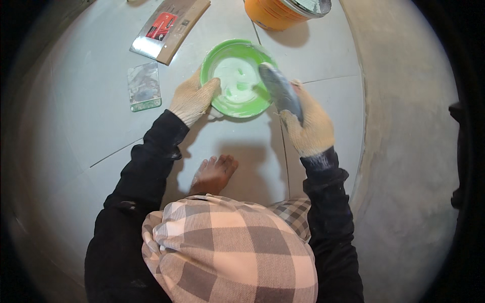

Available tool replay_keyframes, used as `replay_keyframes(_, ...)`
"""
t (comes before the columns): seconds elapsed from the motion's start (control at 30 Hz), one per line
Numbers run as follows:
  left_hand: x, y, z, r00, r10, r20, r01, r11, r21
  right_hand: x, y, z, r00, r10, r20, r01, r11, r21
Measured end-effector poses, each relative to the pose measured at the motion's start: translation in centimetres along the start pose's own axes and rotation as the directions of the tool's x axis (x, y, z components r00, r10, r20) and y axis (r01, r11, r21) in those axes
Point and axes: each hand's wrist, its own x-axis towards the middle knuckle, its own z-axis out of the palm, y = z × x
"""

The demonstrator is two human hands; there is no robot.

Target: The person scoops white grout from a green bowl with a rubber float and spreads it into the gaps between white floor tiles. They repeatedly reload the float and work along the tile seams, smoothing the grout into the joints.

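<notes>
A round green bowl (216, 55) is held up in front of me, its inside smeared with wet white paste. My left hand (194, 99), in a cream knitted glove, grips its left rim with the thumb over the edge. My right hand (310, 123), gloved alike, is closed around a long grey tool (281, 90) with a rounded, paste-marked end. That end reaches the bowl's right rim; whether it touches cannot be made out. The tool's exact kind is unclear.
Beyond the bowl at left lies a wide flat scraper (169, 29) with a red label. Nearer lies a small translucent rectangular plate (144, 85) with a green edge. An orange bucket (275, 14) stands at the far right. My bare foot (214, 174) is on the tiles.
</notes>
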Motion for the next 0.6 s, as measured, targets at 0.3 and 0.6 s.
replay_keyframes(0.3, 0.2, 1.5, 0.6, 0.989, -0.094, 0.111, 0.064, 0.968, 0.243, -2.5, 0.7, -3.5, 0.778, 0.386, 0.495, -0.132, 0.871, -0.472)
replay_keyframes(0.6, -0.8, 2.5, 1.1, 0.992, 0.113, 0.064, -0.125, 0.963, 0.238, -6.7, 4.6, -5.2, 0.741, 0.330, 0.585, -0.659, 0.523, 0.540)
